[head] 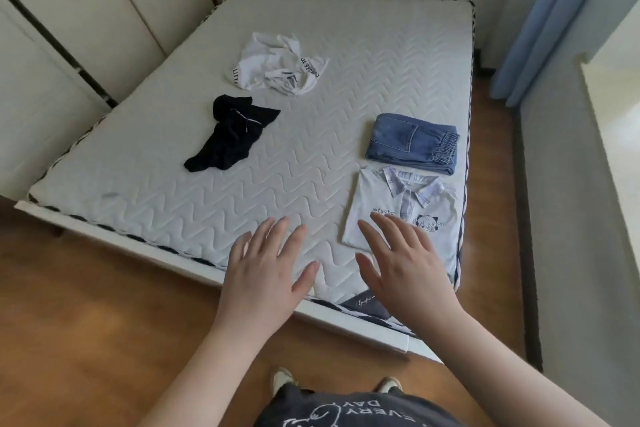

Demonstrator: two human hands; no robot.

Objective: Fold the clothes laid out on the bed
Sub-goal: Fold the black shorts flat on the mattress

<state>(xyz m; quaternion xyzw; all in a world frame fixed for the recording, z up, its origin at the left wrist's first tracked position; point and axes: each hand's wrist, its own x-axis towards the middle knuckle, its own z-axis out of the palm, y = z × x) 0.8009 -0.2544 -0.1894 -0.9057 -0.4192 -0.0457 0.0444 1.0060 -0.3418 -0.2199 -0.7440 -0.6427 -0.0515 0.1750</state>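
On the quilted white mattress (311, 156) lie a crumpled white garment with black lettering (277, 64) at the back and a crumpled black garment (232, 135) to its left front. At the right edge sit folded blue jeans (412, 142) and, in front of them, a folded white polo shirt with a plaid collar (419, 204). My left hand (270, 274) hovers open, fingers spread, over the mattress's near edge. My right hand (405, 267) is open too, covering the folded shirt's near left corner; whether it touches is unclear.
Cream wardrobe doors (86, 28) line the left side of the bed. A blue curtain (554, 21) hangs at the right by a grey wall ledge. Wooden floor (86, 322) lies around the bed's foot, where my shoes (284, 380) stand.
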